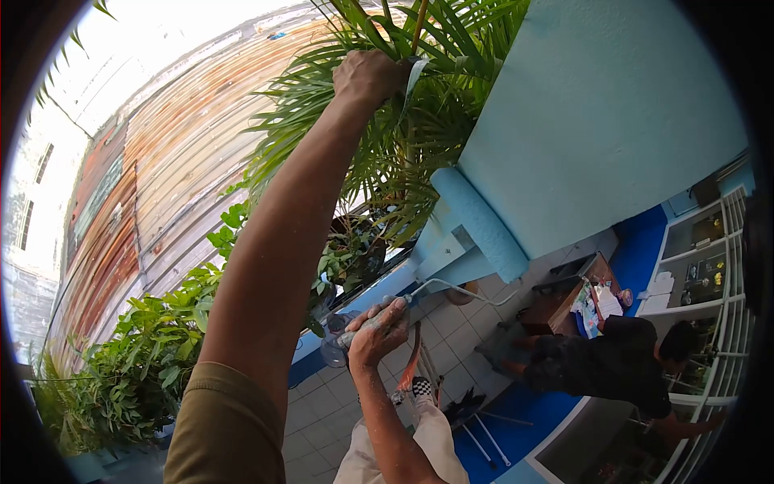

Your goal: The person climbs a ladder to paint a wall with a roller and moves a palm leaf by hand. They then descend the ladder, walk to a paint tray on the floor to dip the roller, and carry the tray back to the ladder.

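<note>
My left hand [369,77] is raised high, its fingers curled among the leaves of a potted palm [439,101]. A pale, folded leaf [415,77] sticks out at the fingers, which are partly hidden. Lower down, my paint-specked right hand [379,331] grips the handle of a paint roller. Its bent wire frame [484,297] leads up to the light-blue roller sleeve [481,222], which lies along the lower edge of the light-blue wall [597,121]. Something of clear plastic [334,348] shows just beyond the handle's end.
Leafy shrubs [145,379] grow at left before rusty corrugated sheeting [201,137]. Below are floor tiles [459,339] and my checkered shoe [421,387]. Another person [605,363] in dark clothing is beside white window bars [734,323]. A brown desk [556,310] holds papers.
</note>
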Tool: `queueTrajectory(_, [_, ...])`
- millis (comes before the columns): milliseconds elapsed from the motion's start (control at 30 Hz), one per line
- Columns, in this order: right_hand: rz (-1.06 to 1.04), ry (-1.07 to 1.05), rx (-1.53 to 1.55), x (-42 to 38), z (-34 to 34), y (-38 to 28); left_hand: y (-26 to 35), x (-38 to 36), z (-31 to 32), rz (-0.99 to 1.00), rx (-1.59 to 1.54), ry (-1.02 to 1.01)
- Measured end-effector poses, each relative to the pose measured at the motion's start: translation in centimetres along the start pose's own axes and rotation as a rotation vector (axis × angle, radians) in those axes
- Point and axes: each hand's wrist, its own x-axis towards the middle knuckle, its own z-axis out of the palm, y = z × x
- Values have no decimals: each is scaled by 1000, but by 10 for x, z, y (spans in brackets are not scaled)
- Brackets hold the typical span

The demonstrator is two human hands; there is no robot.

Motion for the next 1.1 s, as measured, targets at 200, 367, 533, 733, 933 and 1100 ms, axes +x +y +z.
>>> queueTrajectory(200, [-36,32,-164,5,-4,10,3,-3,0,1,-2,16])
queueTrajectory(367, [19,28,-81,3,-2,3,4,-5,0,13,16,15])
queueTrajectory(533, [-39,-21,-25,-5,11,-16,3,-6,2,17,-29,11])
queueTrajectory(733, [-63,-2,-146,2,2,-3,2,-3,5,24,-28,30])
queueTrajectory(933, [67,51,-61,11,-2,21,2,-4,6,31,-25,24])
queueTrajectory(1100, [59,-3,2,9,-4,14,2,-6,6,4,-29,2])
